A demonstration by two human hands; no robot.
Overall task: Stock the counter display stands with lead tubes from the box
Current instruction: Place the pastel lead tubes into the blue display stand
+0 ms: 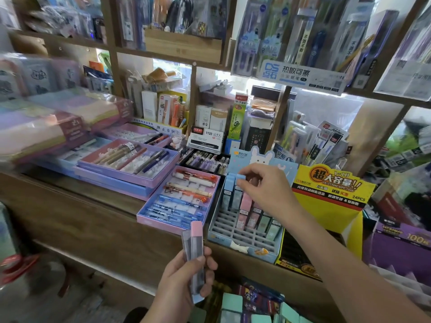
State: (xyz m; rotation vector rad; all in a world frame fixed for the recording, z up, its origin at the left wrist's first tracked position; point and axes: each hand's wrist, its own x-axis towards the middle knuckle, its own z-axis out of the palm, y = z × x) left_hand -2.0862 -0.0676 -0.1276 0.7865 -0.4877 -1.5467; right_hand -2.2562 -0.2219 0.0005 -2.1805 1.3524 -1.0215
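Observation:
A blue display stand [242, 238] with a grid of slots sits on the wooden counter. Several blue, pink and green lead tubes stand in its back and right slots. My right hand [265, 187] pinches the blue cap of a lead tube [240, 177] at the stand's back left row. My left hand [184, 280] is lower, in front of the counter edge, and grips two lead tubes [196, 252] upright; one has a pink cap. At the bottom edge a box [247, 308] shows green-capped tubes, partly cut off.
A yellow and black display stand [326, 199] stands right of the blue one. Pink and purple pen trays [177, 201] lie to its left on the counter [93, 220]. Shelves packed with stationery rise behind. A purple box [401, 241] is at the far right.

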